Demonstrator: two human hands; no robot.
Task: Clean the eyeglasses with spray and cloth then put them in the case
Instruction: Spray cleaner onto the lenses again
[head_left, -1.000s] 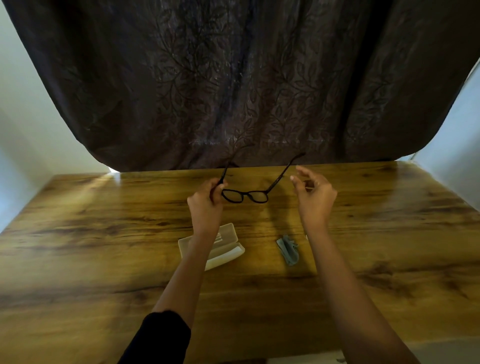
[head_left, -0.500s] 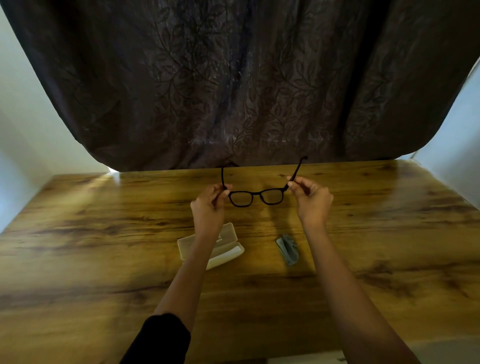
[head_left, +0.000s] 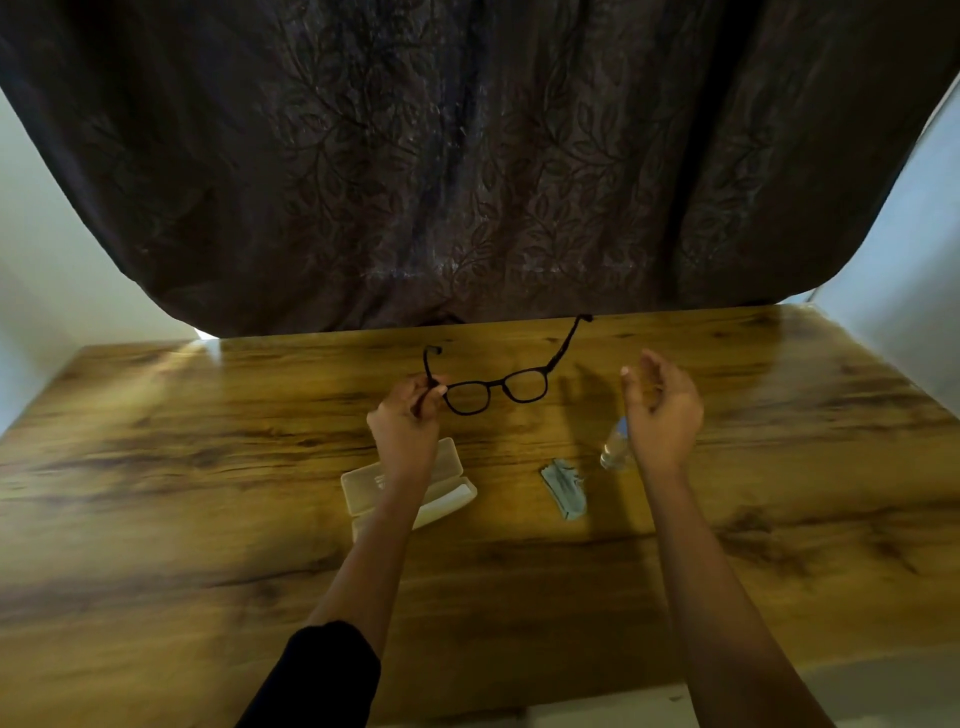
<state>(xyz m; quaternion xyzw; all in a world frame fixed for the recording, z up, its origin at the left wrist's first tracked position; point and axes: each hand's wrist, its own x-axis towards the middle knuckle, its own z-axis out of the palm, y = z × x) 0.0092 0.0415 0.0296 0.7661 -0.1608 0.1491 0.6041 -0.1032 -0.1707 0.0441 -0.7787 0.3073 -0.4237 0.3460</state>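
Wooden table (head_left: 208, 519): eyeglasses (head_left: 501, 383) were held above it, left hand (head_left: 405, 426) pinching one temple. Right hand (head_left: 662, 410) hung loosely curled, empty, hiding most of the spray bottle (head_left: 615, 449). Left forearm covered part of the open case (head_left: 451, 463); cloth (head_left: 563, 488) lay beside.

One pair black-framed eyeglasses (head_left: 500, 383). One translucent white plastic case (head_left: 363, 483). One crumpled grey-blue cloth (head_left: 563, 488). One small clear spray bottle (head_left: 615, 449). One brown wood-grain table (head_left: 208, 467). One dark leaf-patterned curtain (head_left: 467, 156). Two hands, mine: left hand (head_left: 408, 423), right hand (head_left: 662, 410).

Unfolded black eyeglasses (head_left: 500, 383) aloft; open case (head_left: 363, 488), cloth (head_left: 563, 488), spray (head_left: 614, 452) below.
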